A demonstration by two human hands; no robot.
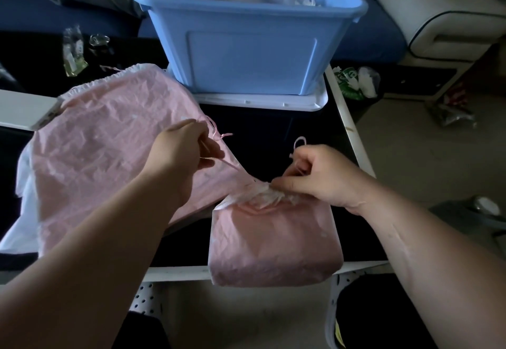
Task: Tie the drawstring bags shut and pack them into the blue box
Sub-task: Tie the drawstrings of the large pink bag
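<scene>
Pinching the thin pink drawstring taut, the left hand works against the right hand, whose fingers grip the gathered mouth of the small crinkled pink fabric bag at lower centre, likely to cinch it; the blue plastic box stands upper centre.

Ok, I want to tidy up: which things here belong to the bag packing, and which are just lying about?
In the job: blue box, small pink bag, large pink bag, drawstring held by left hand and right hand.
Lying about: clear packet, green wrapper.

Top edge cuts box far rim; box contents blurred; right hand covers part of bag neck.
</scene>
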